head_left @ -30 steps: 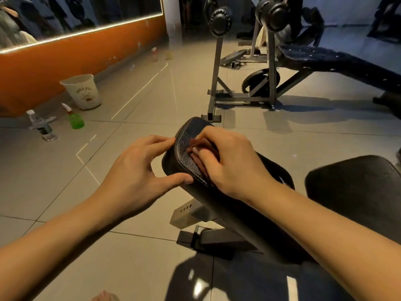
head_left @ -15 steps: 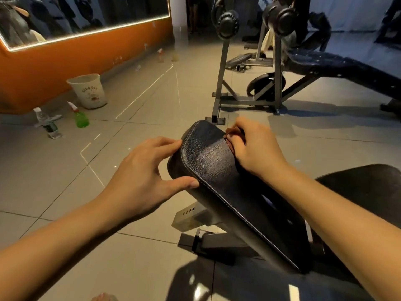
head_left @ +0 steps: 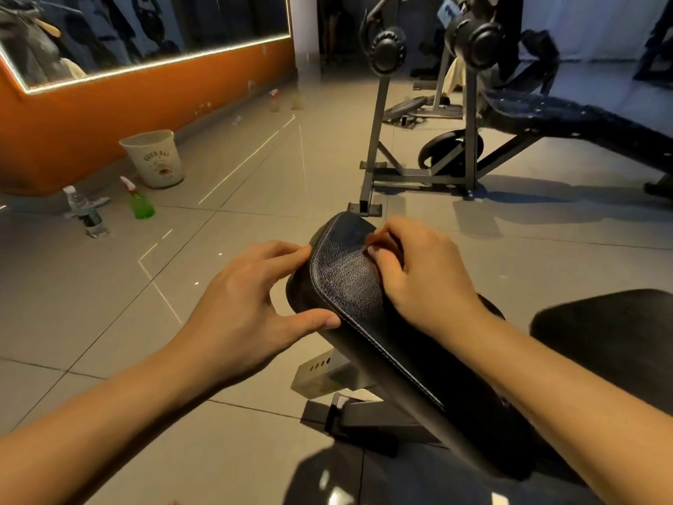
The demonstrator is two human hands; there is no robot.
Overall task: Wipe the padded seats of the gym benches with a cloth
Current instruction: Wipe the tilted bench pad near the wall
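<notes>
1. Two hands work at the far end of a black padded seat (head_left: pixel 346 282), which slopes up and away from the viewer on a dark metal frame (head_left: pixel 364 417).
2. Left hand (head_left: pixel 255 308): released, fingers extended. The fingertips rest on the far left edge of the padded seat, and the thumb presses on the stitched seam of the near edge. The pad's side wall lies between them.
3. Right hand (head_left: pixel 418 275): clenched, fingers curled around a reddish cloth (head_left: pixel 378 242). The hand presses the cloth onto the top face of the padded seat, near its upper end.
4. Cloth: mostly hidden under the right fingers. Only a small part shows at the fingertips.
5. Second pad (head_left: pixel 612 340): black, just beside the padded seat on its right, not touched by either hand.
6. Background bench (head_left: pixel 582 118): dark and long, attached to a grey upright rack, well apart from the hands.
7. Floor (head_left: pixel 109 286): grey glossy tiles.
8. Items on the floor at left, near an orange wall: a pale bucket (head_left: pixel 153 158), a green spray bottle (head_left: pixel 140 202) and a clear water bottle (head_left: pixel 85 213).
</notes>
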